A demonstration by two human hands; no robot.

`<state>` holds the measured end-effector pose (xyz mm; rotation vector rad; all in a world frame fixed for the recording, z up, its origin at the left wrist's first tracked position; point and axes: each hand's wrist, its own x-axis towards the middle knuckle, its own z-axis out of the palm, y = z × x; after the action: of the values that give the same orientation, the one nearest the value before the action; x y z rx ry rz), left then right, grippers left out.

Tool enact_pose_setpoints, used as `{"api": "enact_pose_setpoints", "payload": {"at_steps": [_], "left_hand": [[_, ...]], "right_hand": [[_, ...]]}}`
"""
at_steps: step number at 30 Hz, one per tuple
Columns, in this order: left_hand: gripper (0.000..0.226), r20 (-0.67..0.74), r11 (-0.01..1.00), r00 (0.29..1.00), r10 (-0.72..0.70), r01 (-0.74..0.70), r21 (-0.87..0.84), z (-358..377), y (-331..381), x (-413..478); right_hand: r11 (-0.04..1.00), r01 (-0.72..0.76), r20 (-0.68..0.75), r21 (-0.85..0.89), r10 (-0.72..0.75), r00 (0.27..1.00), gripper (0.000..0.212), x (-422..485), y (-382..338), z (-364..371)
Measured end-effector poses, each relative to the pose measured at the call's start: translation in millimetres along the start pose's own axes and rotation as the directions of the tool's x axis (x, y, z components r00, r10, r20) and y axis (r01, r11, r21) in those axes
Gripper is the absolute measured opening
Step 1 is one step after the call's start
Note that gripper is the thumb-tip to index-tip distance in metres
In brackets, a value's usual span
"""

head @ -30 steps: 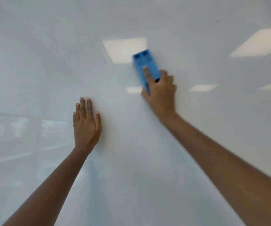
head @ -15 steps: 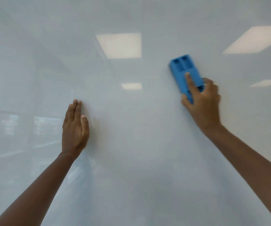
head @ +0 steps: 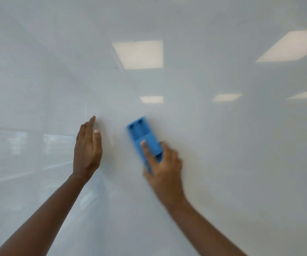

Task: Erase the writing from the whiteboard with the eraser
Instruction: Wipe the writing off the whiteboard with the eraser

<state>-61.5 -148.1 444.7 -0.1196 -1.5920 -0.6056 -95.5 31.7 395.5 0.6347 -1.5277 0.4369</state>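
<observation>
The right hand (head: 164,169) is grasping the blue eraser (head: 144,140), its index finger lying along the eraser's back and the other fingers wrapping the right edge; both are motion-blurred. The eraser is pressing flat against the whiteboard (head: 223,163), tilting up and to the left, just right of the left hand (head: 87,150). The left hand is holding nothing, fingers extended and together, fingertips touching the board, with the palm turning edge-on. The eraser is lying near the lower centre of the view. The glossy board is reflecting ceiling light panels (head: 139,54) above and windows at the left. No writing is showing.
</observation>
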Motion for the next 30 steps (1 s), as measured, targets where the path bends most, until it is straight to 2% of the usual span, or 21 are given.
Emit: {"api": "enact_pose_setpoints", "payload": {"at_steps": [2,5,7,9,13,15,17,19,21,24,26,28,30], "left_hand": [[0.056,0.01,1.0,1.0,0.006,-0.006,-0.016,-3.7,-1.5,-1.3],[0.058,0.072,0.999,0.997,0.025,-0.028,0.035,-8.3,-4.3,-6.4],[0.059,0.11,0.994,0.993,0.049,-0.06,0.092,-10.0,-7.1,-10.3],[0.058,0.116,0.99,0.992,0.057,-0.071,0.124,-9.7,-9.3,-14.2],[0.06,0.104,0.984,0.993,0.056,-0.072,0.165,-5.0,-9.2,-21.3],[0.065,0.094,0.982,0.994,0.054,-0.07,0.177,-2.8,-8.3,-23.9],[0.069,0.085,0.98,0.995,0.053,-0.068,0.186,-0.8,-6.7,-26.8],[0.07,0.082,0.979,0.995,0.05,-0.065,0.192,2.2,-5.5,-31.0],[0.071,0.081,0.98,0.996,0.035,-0.05,0.194,4.3,-4.6,-36.5],[0.07,0.069,0.979,0.997,0.02,-0.033,0.201,8.8,-3.4,-45.1],[0.068,0.054,0.98,0.999,0.002,-0.013,0.2,13.5,-1.4,-50.0],[0.068,0.03,0.981,0.999,-0.024,0.018,0.194,19.1,1.1,-54.2],[0.068,0.003,0.983,0.999,-0.047,0.046,0.179,24.6,4.2,-57.4]], "right_hand": [[0.984,0.173,0.113,0.029,-0.176,0.978,0.061,-35.6,-23.9,18.7],[0.904,0.428,0.248,0.006,-0.416,0.875,0.059,-71.4,-21.7,27.6],[0.853,0.522,0.246,-0.02,-0.502,0.829,0.054,-67.7,-5.8,19.7],[0.858,0.513,0.188,-0.026,-0.5,0.845,0.05,-50.6,14.5,3.2],[0.937,0.316,0.08,-0.148,-0.308,0.948,0.043,-17.1,72.5,-44.0],[0.959,0.168,0.061,-0.229,-0.158,0.986,0.046,-9.6,108.0,-68.4],[0.958,-0.023,-0.021,-0.285,0.017,1.0,0.049,-10.2,141.1,-89.3],[0.932,-0.226,-0.129,-0.284,0.197,0.972,0.05,-19.8,166.9,-101.8],[0.883,-0.41,-0.207,-0.226,0.368,0.906,0.06,-34.6,177.3,-103.2],[0.748,-0.662,-0.304,-0.053,0.619,0.724,0.061,-49.0,159.1,-85.8],[0.675,-0.738,-0.333,0.011,0.699,0.633,0.056,-52.2,131.5,-65.8],[0.69,-0.724,-0.289,0.014,0.696,0.658,0.053,-52.8,94.5,-46.6],[0.773,-0.634,-0.202,-0.021,0.618,0.76,0.056,-54.4,54.2,-28.4]]}}
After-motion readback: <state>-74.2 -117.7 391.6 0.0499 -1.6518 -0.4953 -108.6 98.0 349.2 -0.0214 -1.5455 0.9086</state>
